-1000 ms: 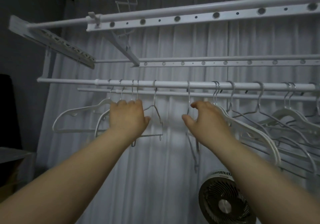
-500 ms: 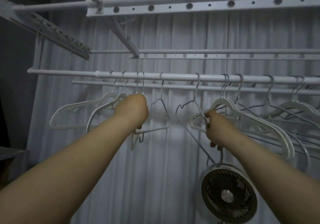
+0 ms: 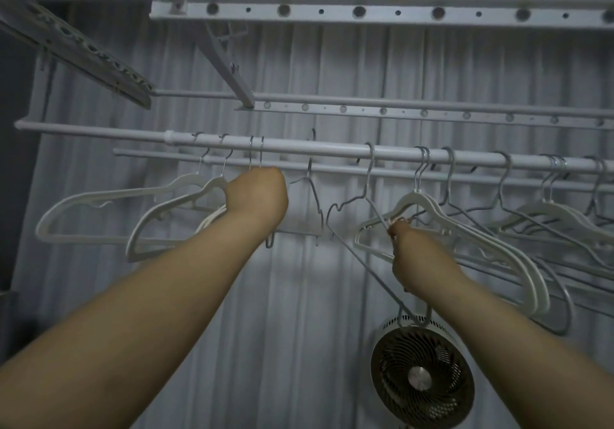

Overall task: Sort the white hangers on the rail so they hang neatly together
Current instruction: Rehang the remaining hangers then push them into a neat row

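Observation:
A white rail [image 3: 332,150] runs across the view with hangers hooked on it. Two white hangers [image 3: 109,209] hang at the left. My left hand [image 3: 257,197] is shut just below two more hooks beside them, on the necks of those hangers. A grey wire hanger [image 3: 312,202] hangs free in the middle. My right hand [image 3: 408,256] is shut on a grey wire hanger [image 3: 362,196] and on the lower edge of a pair of white hangers [image 3: 442,219]. More white and grey hangers [image 3: 548,219] crowd the right end.
A thinner rail [image 3: 432,176] runs just behind the main one. Perforated white bars [image 3: 365,13] and a folded rack arm [image 3: 83,50] sit overhead. A round fan [image 3: 422,372] stands below my right forearm. A pale curtain [image 3: 299,295] covers the wall behind.
Both hands went from open near the rail to closed on hangers. The right hand dropped lower and took the grey wire hanger, which now hangs tilted. The view tipped upward.

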The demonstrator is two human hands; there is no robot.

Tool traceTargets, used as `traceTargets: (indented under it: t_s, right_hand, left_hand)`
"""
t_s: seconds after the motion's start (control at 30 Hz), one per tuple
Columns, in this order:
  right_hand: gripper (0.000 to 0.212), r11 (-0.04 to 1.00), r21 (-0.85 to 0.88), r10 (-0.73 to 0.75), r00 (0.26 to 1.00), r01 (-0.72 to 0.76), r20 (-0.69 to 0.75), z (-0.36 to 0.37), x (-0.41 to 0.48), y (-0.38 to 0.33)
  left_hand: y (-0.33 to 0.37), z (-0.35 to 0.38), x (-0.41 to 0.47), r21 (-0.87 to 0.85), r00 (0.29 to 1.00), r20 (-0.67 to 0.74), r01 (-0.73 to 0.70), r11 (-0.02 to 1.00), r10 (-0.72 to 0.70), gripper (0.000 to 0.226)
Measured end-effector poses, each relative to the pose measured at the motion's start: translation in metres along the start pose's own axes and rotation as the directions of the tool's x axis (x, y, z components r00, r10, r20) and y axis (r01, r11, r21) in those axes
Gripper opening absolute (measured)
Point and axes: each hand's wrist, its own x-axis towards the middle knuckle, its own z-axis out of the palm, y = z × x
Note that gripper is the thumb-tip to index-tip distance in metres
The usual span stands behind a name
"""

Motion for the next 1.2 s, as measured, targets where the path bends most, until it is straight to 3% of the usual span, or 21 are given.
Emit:
traceTargets:
  t_s: [0.23, 0.43, 0.53, 0.6, 0.67, 0.73, 0.8, 0.87, 0.93, 1.0, 1.07, 1.13, 1.2]
  right_hand:
    - [0.051, 0.996, -0.077, -0.041, 0.999, 0.042, 0.012, -0.001, 0.002, 0.006]
    - [0.044, 0.992, -0.097, -0.079, 0.997, 0.078, -0.012, -0.006, -0.004, 0.013]
    - [0.046, 0.968, -0.215, -0.151, 0.986, 0.132, -0.074, -0.006, -0.009, 0.013]
    - [0.045, 0.939, -0.264, -0.277, 0.939, 0.219, -0.205, -0.004, -0.014, 0.011]
    - [0.030, 0.902, -0.238, -0.430, 0.812, 0.362, -0.394, 0.002, -0.016, 0.009]
    - [0.022, 0.840, -0.198, -0.533, 0.697, 0.505, -0.481, 0.007, -0.024, 0.003]
    - [0.033, 0.773, -0.113, -0.600, 0.662, 0.625, -0.449, 0.013, -0.036, -0.004]
    - [0.036, 0.754, 0.034, -0.576, 0.685, 0.656, -0.447, 0.013, -0.052, -0.013]
    - [0.028, 0.749, 0.276, -0.455, 0.770, 0.603, -0.448, 0.006, -0.068, -0.023]
    - [0.016, 0.672, 0.564, -0.272, 0.868, 0.480, -0.415, -0.002, -0.080, -0.032]
    - [0.013, 0.559, 0.776, -0.093, 0.952, 0.292, -0.292, -0.012, -0.091, -0.042]
    - [0.015, 0.451, 0.891, -0.131, 0.991, 0.058, 0.002, -0.025, -0.103, -0.054]
    - [0.013, 0.485, 0.867, -0.342, 0.888, -0.113, 0.306, -0.033, -0.119, -0.065]
  left_hand:
    - [-0.001, 0.016, -0.004, 0.044, 0.998, 0.055, 0.035, 0.998, -0.038, 0.032]
    - [-0.024, 0.028, -0.040, 0.153, 0.992, 0.127, -0.027, 0.988, 0.007, 0.029]
    - [-0.039, 0.018, -0.065, 0.112, 0.992, 0.124, -0.042, 0.993, 0.028, 0.028]
    - [-0.050, 0.006, -0.083, 0.039, 0.992, 0.123, -0.037, 0.999, 0.032, 0.032]
    - [-0.064, -0.008, -0.102, -0.081, 0.992, 0.128, 0.002, 0.997, 0.008, 0.027]
    - [-0.079, -0.022, -0.121, -0.194, 0.993, 0.116, 0.038, 0.980, -0.016, 0.021]
    - [-0.093, -0.040, -0.138, -0.331, 0.996, 0.087, 0.055, 0.942, -0.028, 0.025]
    - [-0.107, -0.057, -0.150, -0.453, 0.998, 0.047, 0.049, 0.890, -0.031, 0.026]
    - [-0.120, -0.073, -0.159, -0.522, 0.999, 0.006, 0.039, 0.852, -0.042, 0.026]
    - [-0.135, -0.086, -0.166, -0.571, 0.997, -0.045, 0.022, 0.820, -0.058, 0.026]
    - [-0.150, -0.099, -0.173, -0.609, 0.992, -0.098, 0.004, 0.793, -0.080, 0.028]
    - [-0.165, -0.110, -0.182, -0.629, 0.985, -0.130, 0.008, 0.778, -0.115, 0.029]
    - [-0.179, -0.122, -0.193, -0.650, 0.980, -0.133, 0.025, 0.760, -0.146, 0.031]
